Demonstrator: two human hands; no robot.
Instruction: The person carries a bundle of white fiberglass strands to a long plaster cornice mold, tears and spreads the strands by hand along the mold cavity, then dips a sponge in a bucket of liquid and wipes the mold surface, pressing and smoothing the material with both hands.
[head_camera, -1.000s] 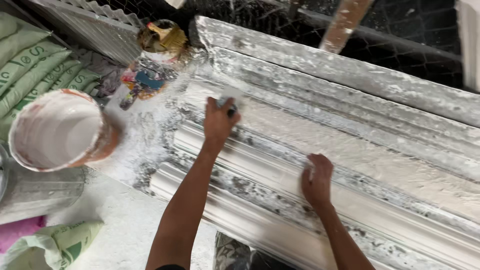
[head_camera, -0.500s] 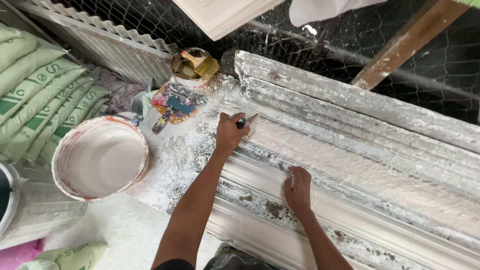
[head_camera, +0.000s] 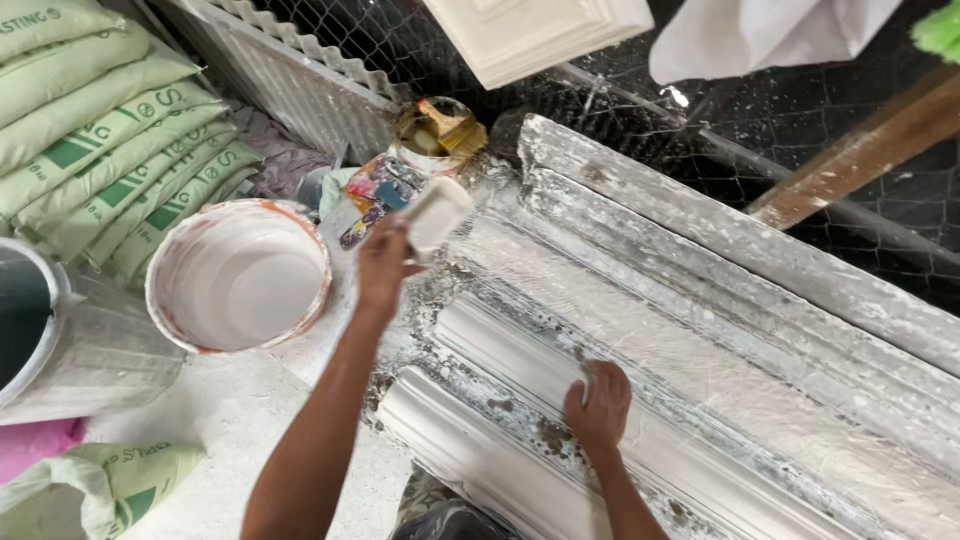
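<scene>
My left hand (head_camera: 383, 262) grips a plaster-coated brush (head_camera: 437, 214), lifted over the near-left end of a long white cornice mould (head_camera: 700, 330) that runs diagonally to the right. My right hand (head_camera: 598, 405) rests flat, fingers together, on a ridge of the mould near its front edge. A bucket (head_camera: 238, 275) filled with white plaster sits just left of my left forearm.
Green-printed sacks (head_camera: 90, 150) are stacked at the far left. A grey container (head_camera: 40, 330) stands at the left edge. A tin with brushes (head_camera: 432, 130) sits behind the mould's end. Wire mesh (head_camera: 640, 110), a wooden beam (head_camera: 860, 150) and a white panel (head_camera: 540, 30) lie beyond.
My left hand has lifted the brush off the mould and drawn it left, towards the bucket. My right hand stays on the mould. The view has shifted, so the bucket appears more central.
</scene>
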